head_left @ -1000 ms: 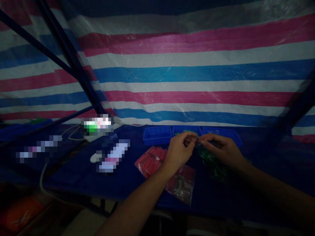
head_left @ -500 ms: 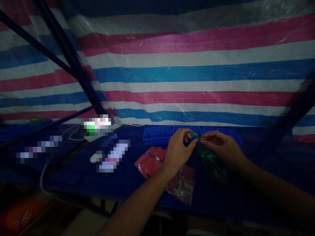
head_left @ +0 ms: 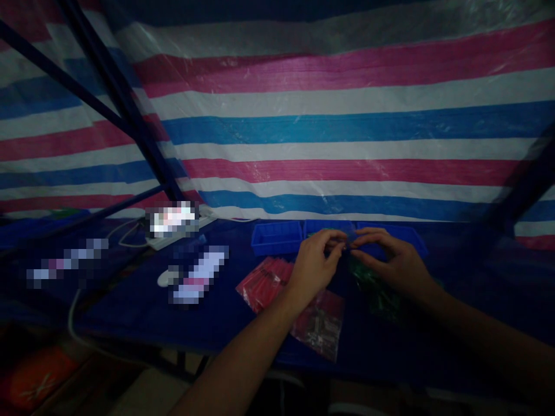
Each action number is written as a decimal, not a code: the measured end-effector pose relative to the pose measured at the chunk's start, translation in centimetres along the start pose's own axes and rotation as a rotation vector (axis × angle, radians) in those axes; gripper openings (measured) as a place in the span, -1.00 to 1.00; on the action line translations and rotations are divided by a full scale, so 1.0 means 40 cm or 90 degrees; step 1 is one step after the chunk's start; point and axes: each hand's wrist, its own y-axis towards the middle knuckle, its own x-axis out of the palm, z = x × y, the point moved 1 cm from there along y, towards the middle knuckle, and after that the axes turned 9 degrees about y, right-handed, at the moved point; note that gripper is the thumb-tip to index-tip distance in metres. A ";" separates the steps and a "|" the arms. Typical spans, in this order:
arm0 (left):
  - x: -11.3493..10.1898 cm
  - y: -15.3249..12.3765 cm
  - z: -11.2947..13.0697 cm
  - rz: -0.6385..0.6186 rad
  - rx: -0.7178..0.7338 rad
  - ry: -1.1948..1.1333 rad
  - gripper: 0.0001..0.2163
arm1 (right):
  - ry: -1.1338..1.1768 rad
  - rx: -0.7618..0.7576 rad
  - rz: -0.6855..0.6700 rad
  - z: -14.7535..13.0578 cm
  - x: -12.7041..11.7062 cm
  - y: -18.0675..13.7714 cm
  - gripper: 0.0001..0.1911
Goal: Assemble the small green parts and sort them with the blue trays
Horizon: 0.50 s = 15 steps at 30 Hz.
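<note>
Just in front of the blue bins, my left hand (head_left: pixel 318 254) is closed in a pinch, its thumb and fingers curled toward each other. Facing it is my right hand (head_left: pixel 392 257), thumb and forefinger curved in toward the left fingertips. Whatever is between the two hands is too small and dark to make out. Below my right hand lies a heap of green, shiny plastic packets (head_left: pixel 381 289), partly covered by it. Red packets (head_left: pixel 266 283) are fanned out beside my left wrist, and a clear plastic bag (head_left: pixel 318 326) lies in front of them.
Along the back stand a left blue bin (head_left: pixel 277 241), a middle blue bin (head_left: pixel 329 225) and a right blue bin (head_left: pixel 410 238). A white power strip (head_left: pixel 180 237) with a cable lies left, near a white round object (head_left: pixel 168 278). Striped sheeting (head_left: pixel 338 127) hangs behind.
The green piece at my left fingertips no longer shows there. My right thumb and forefinger have spread a little apart; both hands stay in nearly the same place.
</note>
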 end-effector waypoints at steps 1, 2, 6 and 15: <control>0.003 0.000 -0.005 0.002 -0.007 -0.016 -0.84 | 0.033 0.030 0.013 0.005 0.001 0.000 -0.77; 0.006 0.000 -0.009 -0.001 -0.015 -0.036 -0.83 | 0.076 0.064 0.027 0.012 0.002 0.001 -0.72; 0.019 -0.002 -0.010 -0.038 -0.027 -0.118 -0.63 | 0.237 0.158 0.044 0.033 0.009 0.003 -0.46; 0.020 -0.005 -0.009 0.030 0.028 0.003 -0.67 | 0.281 0.263 0.060 0.030 0.002 0.008 -0.57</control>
